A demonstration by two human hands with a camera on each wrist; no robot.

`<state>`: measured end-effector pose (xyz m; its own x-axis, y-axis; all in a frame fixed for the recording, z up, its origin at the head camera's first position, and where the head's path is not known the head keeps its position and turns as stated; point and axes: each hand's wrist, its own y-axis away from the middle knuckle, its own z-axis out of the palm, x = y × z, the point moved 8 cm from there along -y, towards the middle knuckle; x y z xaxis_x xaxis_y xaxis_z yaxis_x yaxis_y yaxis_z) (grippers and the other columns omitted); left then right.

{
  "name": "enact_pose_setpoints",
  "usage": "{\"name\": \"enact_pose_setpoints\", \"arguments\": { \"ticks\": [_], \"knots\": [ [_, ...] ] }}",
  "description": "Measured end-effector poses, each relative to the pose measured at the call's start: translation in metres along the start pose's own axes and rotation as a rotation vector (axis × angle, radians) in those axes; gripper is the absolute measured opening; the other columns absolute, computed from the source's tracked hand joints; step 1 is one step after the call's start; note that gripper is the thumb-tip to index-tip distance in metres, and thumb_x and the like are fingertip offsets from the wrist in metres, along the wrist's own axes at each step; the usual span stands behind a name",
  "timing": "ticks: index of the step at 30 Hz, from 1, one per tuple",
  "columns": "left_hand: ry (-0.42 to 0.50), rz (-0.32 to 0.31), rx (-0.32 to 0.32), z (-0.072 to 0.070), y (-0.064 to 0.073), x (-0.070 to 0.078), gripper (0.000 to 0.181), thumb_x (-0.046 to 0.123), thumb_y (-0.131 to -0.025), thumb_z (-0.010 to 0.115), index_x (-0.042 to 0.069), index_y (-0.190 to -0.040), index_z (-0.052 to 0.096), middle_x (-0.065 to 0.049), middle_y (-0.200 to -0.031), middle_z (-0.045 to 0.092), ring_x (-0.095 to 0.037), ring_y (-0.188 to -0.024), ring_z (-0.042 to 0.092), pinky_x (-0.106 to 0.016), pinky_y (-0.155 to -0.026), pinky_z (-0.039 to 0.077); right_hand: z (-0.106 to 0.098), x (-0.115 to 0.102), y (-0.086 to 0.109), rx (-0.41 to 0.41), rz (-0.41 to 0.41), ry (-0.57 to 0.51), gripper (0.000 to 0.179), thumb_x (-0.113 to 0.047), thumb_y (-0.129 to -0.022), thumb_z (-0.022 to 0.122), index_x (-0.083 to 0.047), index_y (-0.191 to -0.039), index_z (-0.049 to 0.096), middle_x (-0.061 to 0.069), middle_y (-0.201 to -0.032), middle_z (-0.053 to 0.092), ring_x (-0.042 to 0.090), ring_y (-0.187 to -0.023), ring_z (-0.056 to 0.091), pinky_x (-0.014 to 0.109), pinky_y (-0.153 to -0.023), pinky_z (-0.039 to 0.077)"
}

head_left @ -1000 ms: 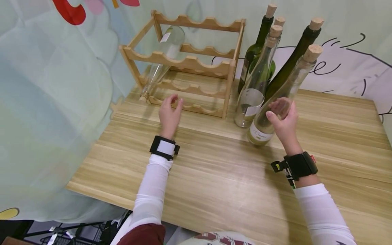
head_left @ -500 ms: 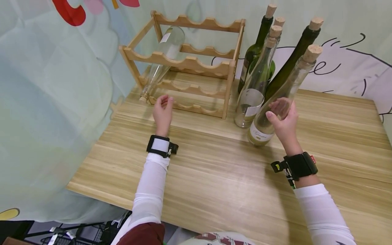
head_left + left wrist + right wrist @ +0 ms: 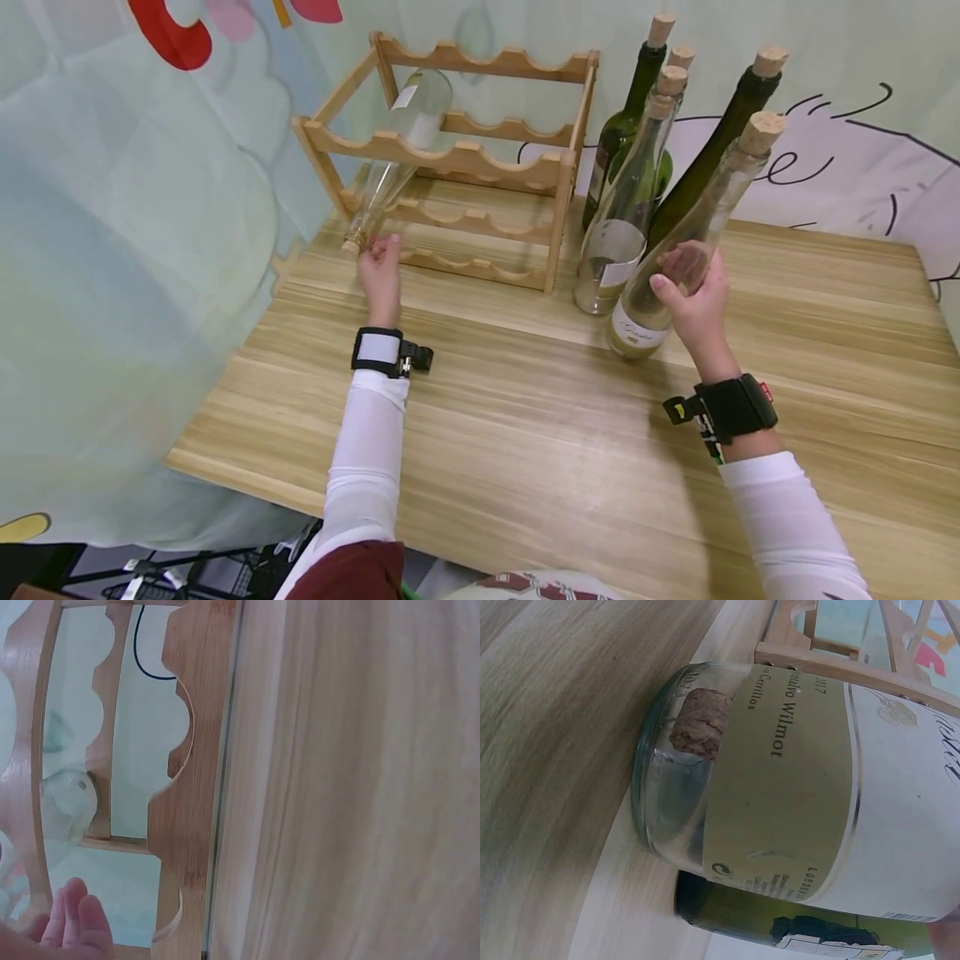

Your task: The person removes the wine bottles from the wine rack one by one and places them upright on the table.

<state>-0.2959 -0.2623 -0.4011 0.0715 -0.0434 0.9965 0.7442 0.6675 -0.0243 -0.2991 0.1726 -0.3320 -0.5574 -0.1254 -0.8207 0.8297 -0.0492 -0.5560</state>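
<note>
In the head view, my right hand [image 3: 697,296] grips a clear glass wine bottle [image 3: 718,204], fingers behind it and thumb in front. This corked bottle leans right, its base low at the table. The right wrist view shows its olive and white label [image 3: 780,787] and a loose cork [image 3: 700,724] inside. My left hand [image 3: 380,273] is at the front left of the wooden wine rack [image 3: 450,154]. Its fingers [image 3: 73,915] reach up loosely, fingertips right beside the neck of a clear bottle [image 3: 382,179] lying in the rack, its corked end toward me.
Several corked bottles stand close together right of the rack, including a clear one [image 3: 611,250] and a dark green one [image 3: 701,158] tilted behind the held bottle. The wooden table [image 3: 525,417] has its left edge beside a printed cloth backdrop [image 3: 150,292].
My left hand has moved left along the rack's front to the lying bottle's neck, its thumb drawing closer to the fingers. My right hand and its bottle have stayed in place.
</note>
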Motion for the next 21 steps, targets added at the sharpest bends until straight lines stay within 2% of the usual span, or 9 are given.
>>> {"name": "enact_pose_setpoints", "arguments": {
  "ticks": [2,3,6,11,16,19,21],
  "knots": [
    [0.052,0.003,0.018,-0.002,-0.002,0.0,0.013,0.021,-0.084,0.06,0.013,-0.082,0.05,0.004,-0.086,0.05,-0.006,-0.082,0.048,-0.02,-0.077,0.04,0.0,0.0,0.0,0.003,0.005,-0.002,0.035,-0.006,-0.068,0.068,-0.002,-0.097,0.049,0.007,-0.083,0.058,0.014,-0.075,0.056,0.018,-0.069,0.045],
    [0.081,0.005,0.023,-0.002,-0.003,0.0,0.013,0.02,-0.084,0.06,0.012,-0.083,0.05,0.004,-0.085,0.05,-0.006,-0.082,0.048,-0.022,-0.079,0.04,0.001,-0.001,0.001,0.002,0.006,0.0,0.035,-0.006,-0.068,0.068,-0.003,-0.098,0.049,0.007,-0.083,0.058,0.014,-0.075,0.056,0.018,-0.069,0.045],
    [0.171,0.013,0.025,-0.002,-0.006,0.001,0.019,0.02,-0.084,0.06,0.009,-0.097,0.051,0.003,-0.084,0.046,-0.007,-0.08,0.048,-0.026,-0.078,0.04,0.003,-0.005,0.001,0.001,0.012,0.007,0.034,-0.006,-0.069,0.067,-0.004,-0.098,0.05,0.007,-0.083,0.058,0.014,-0.076,0.056,0.019,-0.069,0.044],
    [0.277,0.029,0.016,-0.001,-0.011,0.003,0.049,0.022,-0.084,0.06,0.009,-0.127,0.04,0.002,-0.086,0.048,-0.009,-0.074,0.047,-0.024,-0.067,0.039,0.006,-0.012,0.002,0.003,0.016,0.014,0.035,-0.007,-0.069,0.068,-0.004,-0.098,0.05,0.007,-0.084,0.058,0.014,-0.078,0.056,0.02,-0.071,0.044],
    [0.349,0.067,0.016,0.0,-0.016,0.007,0.066,0.02,-0.083,0.06,0.016,-0.138,0.024,0.001,-0.099,0.051,-0.012,-0.076,0.047,-0.021,-0.062,0.036,0.005,-0.009,0.002,0.004,0.014,0.026,0.035,-0.008,-0.069,0.068,-0.004,-0.099,0.05,0.007,-0.084,0.058,0.015,-0.079,0.057,0.02,-0.072,0.045],
    [0.365,0.056,0.028,0.001,-0.02,0.007,0.066,0.021,-0.082,0.062,0.019,-0.137,0.025,0.0,-0.107,0.051,-0.012,-0.078,0.049,-0.02,-0.062,0.036,0.003,-0.007,0.002,0.004,0.006,0.026,0.035,-0.007,-0.069,0.068,-0.002,-0.099,0.049,0.006,-0.084,0.058,0.014,-0.078,0.057,0.019,-0.071,0.045],
    [0.38,0.041,0.037,0.001,-0.021,0.007,0.066,0.022,-0.081,0.062,0.02,-0.136,0.026,-0.001,-0.105,0.052,-0.012,-0.08,0.05,-0.021,-0.063,0.037,0.003,-0.005,0.001,0.004,0.002,0.016,0.035,-0.006,-0.069,0.067,-0.002,-0.099,0.049,0.006,-0.084,0.058,0.015,-0.078,0.057,0.019,-0.07,0.045]
  ]
}}
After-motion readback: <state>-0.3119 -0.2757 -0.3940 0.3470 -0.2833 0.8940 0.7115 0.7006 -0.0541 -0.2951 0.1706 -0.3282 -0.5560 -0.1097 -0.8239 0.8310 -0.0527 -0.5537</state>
